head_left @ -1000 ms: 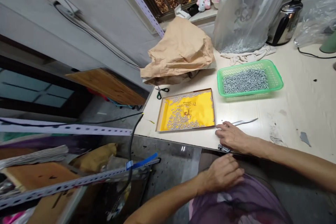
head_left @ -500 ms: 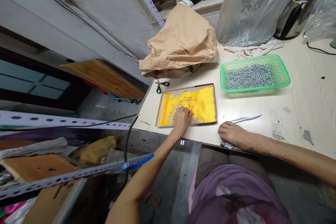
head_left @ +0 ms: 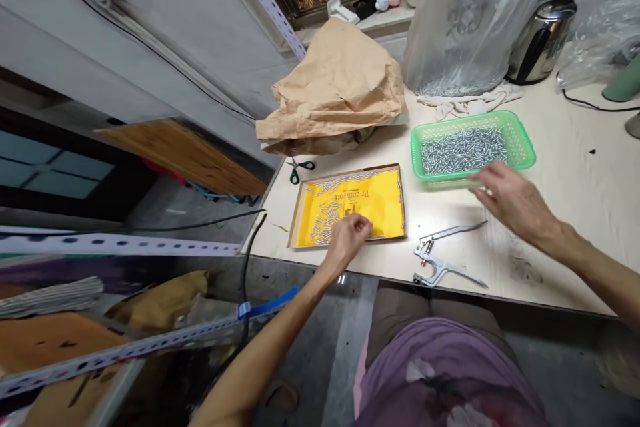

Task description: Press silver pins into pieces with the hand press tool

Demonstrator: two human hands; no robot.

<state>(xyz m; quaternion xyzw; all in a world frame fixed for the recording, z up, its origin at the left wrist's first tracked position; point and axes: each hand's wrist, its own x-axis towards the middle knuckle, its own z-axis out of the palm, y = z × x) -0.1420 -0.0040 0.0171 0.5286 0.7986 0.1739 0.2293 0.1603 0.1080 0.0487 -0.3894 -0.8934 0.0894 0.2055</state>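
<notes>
My left hand [head_left: 349,238] is over the front of a shallow yellow-lined box [head_left: 385,197]. Its fingers are curled together, and whatever they may hold is hidden. Many small silvery metal pins [head_left: 325,217] are scattered at the box's left side and along its back edge. At the front rim of a green plastic basket [head_left: 523,147] is my right hand [head_left: 515,200], thumb and fingers apart with nothing visible between them. Small metal pieces [head_left: 463,152] fill much of the basket. Between the hands, a pair of metal pliers [head_left: 440,267] lies on the table with its handles spread.
Green-handled scissors [head_left: 297,172] lie behind the box, near a crumpled brown paper bag [head_left: 340,83]. A tall plastic bag [head_left: 465,20], a cloth [head_left: 470,103] and a steel kettle [head_left: 543,37] stand or lie along the back. The table [head_left: 555,233] ends close to my lap.
My right hand has let go of the pliers and moved up and right to the basket. My left hand has lifted slightly from the pins in the box. The view has shifted a little.
</notes>
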